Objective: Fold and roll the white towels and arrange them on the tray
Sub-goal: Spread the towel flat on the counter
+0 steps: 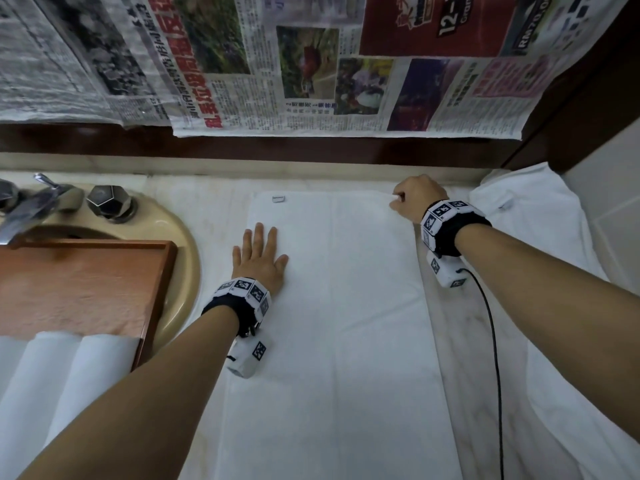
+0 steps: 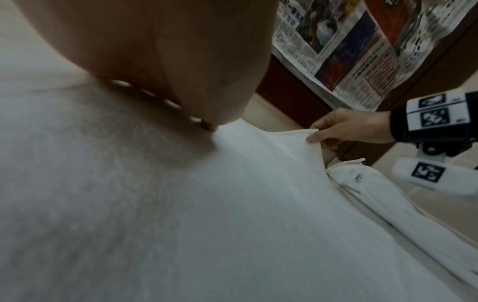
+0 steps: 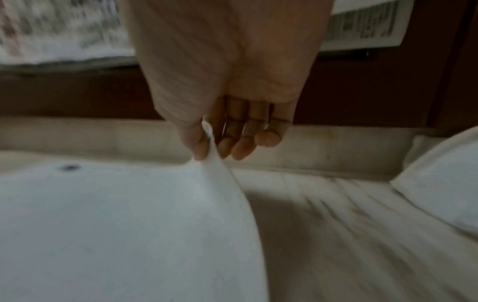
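Observation:
A long white towel (image 1: 339, 306) lies spread flat on the pale counter, a small label near its far left corner. My left hand (image 1: 259, 254) lies flat on its far left part, fingers straight, pressing it down. My right hand (image 1: 403, 202) pinches the towel's far right corner (image 2: 308, 134) between thumb and fingers and lifts it a little off the counter; the right wrist view shows that pinch (image 3: 209, 147). A wooden tray (image 1: 86, 282) sits over the sink at the left, with two rolled white towels (image 1: 69, 372) at its near end.
A beige sink (image 1: 187, 258) with chrome taps (image 1: 41, 199) is at the far left. More white towels (image 1: 533, 216) lie heaped at the right of the counter. Newspaper (image 1: 311, 64) hangs on the dark wooden wall behind. A black cable (image 1: 491, 341) trails from my right wrist.

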Motion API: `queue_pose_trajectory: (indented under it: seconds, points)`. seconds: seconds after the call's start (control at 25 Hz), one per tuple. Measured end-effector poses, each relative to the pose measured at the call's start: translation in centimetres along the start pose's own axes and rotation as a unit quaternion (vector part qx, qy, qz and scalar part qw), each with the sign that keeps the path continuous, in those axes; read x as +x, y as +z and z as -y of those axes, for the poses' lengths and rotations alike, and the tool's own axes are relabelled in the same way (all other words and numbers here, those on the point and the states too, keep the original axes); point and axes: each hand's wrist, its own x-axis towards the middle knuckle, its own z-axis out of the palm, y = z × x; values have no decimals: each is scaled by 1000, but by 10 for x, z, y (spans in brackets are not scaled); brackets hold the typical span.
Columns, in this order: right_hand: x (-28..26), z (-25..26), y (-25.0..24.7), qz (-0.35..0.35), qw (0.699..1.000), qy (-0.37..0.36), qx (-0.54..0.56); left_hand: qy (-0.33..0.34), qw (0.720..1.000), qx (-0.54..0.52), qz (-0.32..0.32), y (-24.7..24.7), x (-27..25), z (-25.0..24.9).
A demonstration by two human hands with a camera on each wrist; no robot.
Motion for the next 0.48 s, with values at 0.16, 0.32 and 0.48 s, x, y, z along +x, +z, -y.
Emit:
queue_pose_trajectory:
  seconds: [0.16,0.32,0.48]
  points:
    - [-18,48,-20,82,981,-33,170,-4,1000,1,7,-3,1,0]
    - [-23,96,-31,113,938,-22,327,-6,995,-57,-81,-15,-8,-15]
    - [-22,112,-30,124,908,16,399,53,960,-270,-58,-5,-60,-70]
